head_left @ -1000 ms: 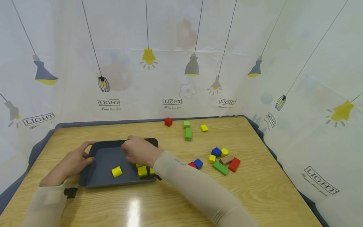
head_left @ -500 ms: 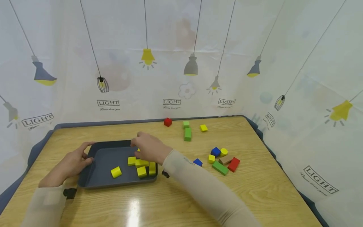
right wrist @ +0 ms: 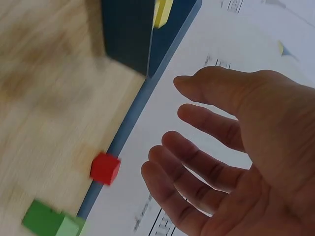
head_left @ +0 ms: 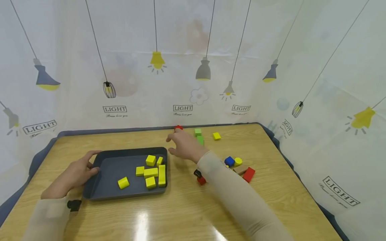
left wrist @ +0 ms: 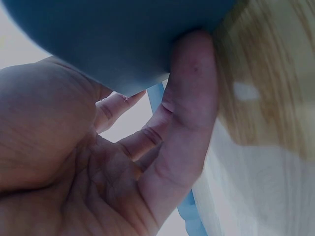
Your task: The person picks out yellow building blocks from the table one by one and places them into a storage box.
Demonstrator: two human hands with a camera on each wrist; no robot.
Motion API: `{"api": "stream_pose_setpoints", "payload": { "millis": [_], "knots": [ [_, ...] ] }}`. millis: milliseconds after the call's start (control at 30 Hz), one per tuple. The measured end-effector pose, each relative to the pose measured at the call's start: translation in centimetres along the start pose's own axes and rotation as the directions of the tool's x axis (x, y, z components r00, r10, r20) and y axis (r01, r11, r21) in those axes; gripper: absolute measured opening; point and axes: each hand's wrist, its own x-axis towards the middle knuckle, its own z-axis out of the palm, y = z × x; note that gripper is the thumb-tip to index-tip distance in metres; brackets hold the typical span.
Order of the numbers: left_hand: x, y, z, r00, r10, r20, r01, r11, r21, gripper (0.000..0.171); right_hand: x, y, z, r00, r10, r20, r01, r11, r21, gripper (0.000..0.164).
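A dark grey tray (head_left: 102, 195) sits on the left of the wooden table. Several yellow blocks, among them a long one (head_left: 162, 175) and a cylinder (head_left: 123, 182), lie inside it, mostly at the right end. My left hand (head_left: 73, 172) grips the tray's left side, thumb at the rim; the left wrist view shows a finger (left wrist: 192, 93) against the outer wall near the tabletop. My right hand (head_left: 187, 144) hovers past the tray's right edge, fingers parted with nothing in them. Beyond it are a red cube (right wrist: 105, 168), partly covered in the head view, and green blocks (head_left: 197, 132).
A yellow block (head_left: 216, 136) lies at the back. On the right are a blue block (head_left: 229, 161), a yellow cylinder (head_left: 238, 161), a brown block (head_left: 240, 169) and a red block (head_left: 249, 174). Another red block (head_left: 201, 180) shows beside my right sleeve. A printed curtain (head_left: 135, 67) stands behind the table.
My right hand has left the tray and moved right toward the back blocks, its fingers opening. The yellow blocks at the tray's right end are now uncovered. My left hand stays put.
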Motion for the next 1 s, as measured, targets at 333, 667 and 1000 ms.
{"api": "stream_pose_setpoints", "payload": {
  "millis": [333,667,1000],
  "knots": [
    [-0.2,-0.2,0.3,1.000,-0.002,-0.009,0.002,1.000,0.010,0.070,-2.0,5.8,-1.5,0.982,0.184,-0.041,-0.185,0.982,-0.031,0.039],
    [0.0,-0.3,-0.1,1.000,-0.012,-0.008,0.012,1.000,-0.004,0.071,-2.7,11.1,-1.8,0.958,0.285,-0.042,-0.286,0.958,-0.018,0.045],
    [0.0,-0.3,0.0,1.000,0.009,-0.012,-0.009,1.000,-0.003,0.071,-3.5,14.4,-1.4,0.916,0.397,0.049,-0.399,0.917,0.021,0.054]
  ]
}}
